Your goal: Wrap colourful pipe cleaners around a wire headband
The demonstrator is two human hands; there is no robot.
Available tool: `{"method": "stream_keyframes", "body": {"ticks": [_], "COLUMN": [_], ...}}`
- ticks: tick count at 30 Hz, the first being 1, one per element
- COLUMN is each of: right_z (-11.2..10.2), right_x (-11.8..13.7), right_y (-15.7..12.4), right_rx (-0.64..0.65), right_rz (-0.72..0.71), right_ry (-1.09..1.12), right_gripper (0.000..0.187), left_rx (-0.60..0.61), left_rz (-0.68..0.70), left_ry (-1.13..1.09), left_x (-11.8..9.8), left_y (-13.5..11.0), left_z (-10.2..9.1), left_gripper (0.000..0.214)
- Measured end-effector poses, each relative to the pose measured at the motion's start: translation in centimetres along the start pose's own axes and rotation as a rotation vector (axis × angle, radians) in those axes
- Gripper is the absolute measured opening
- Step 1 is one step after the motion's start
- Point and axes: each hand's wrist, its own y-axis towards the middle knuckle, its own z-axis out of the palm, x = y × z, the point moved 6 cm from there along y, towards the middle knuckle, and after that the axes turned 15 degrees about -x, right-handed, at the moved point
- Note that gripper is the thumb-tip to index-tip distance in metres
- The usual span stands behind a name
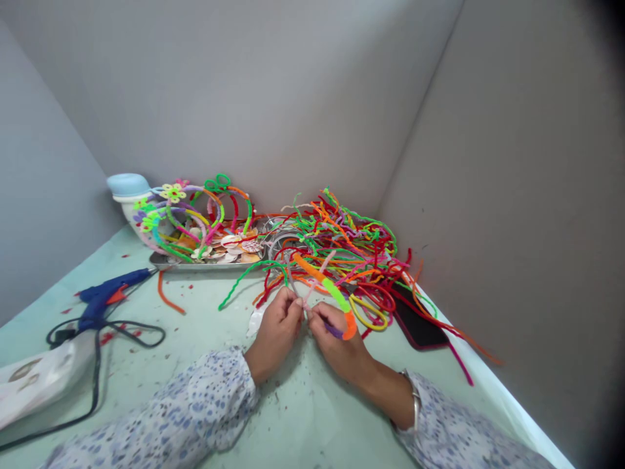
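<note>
Both hands meet over the middle of the table, fingers pinched close together. Between them is a headband (336, 295) wrapped in orange, lime and purple pipe cleaner; its curve rises above my right hand (342, 342), whose fingers are closed around the lower part. My left hand (277, 329) pinches at the band's near end, where a pale pink pipe cleaner (326, 262) sticks up from the fingertips. A greyish strip (291, 277) also stands up beside the left fingers. My fingers hide exactly how the pink piece meets the band.
Behind my hands lies a heap of coloured pipe cleaners (342, 228). A metal tray (219, 266) holds shells and finished-looking headbands, beside a white bottle with blue cap (129, 185). A blue glue gun (102, 296) with cord lies left; a phone (420, 319) and scissors (368, 312) lie right.
</note>
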Motion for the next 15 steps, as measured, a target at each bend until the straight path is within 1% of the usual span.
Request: {"method": "stream_keyframes", "body": {"ticks": [2,6,9,12,15], "right_z": [-0.09,-0.03,-0.14,-0.17,-0.08], "right_x": [0.14,0.24,0.07,-0.25,-0.62], "right_y": [0.01,0.06,0.15,0.2,0.19], "right_rx": [-0.014,0.007,0.002,0.006,0.014], "right_rz": [-0.022,-0.046,-0.019,0.014,0.022], "right_ry": [-0.009,-0.034,-0.039,-0.047,-0.057], "right_gripper": [0.022,0.019,0.02,0.022,0.023], "left_rx": [-0.015,-0.042,-0.046,-0.023,-0.007], "left_rz": [0.003,0.02,0.007,-0.017,-0.013], "left_ry": [0.017,0.017,0.011,0.004,-0.013], "left_x": [0.06,0.06,0.02,-0.18,-0.39], "left_y": [0.02,0.09,0.01,-0.18,-0.29], "left_z": [-0.06,-0.08,-0.02,0.12,0.21], "left_gripper": [0.017,0.014,0.014,0.017,0.018]}}
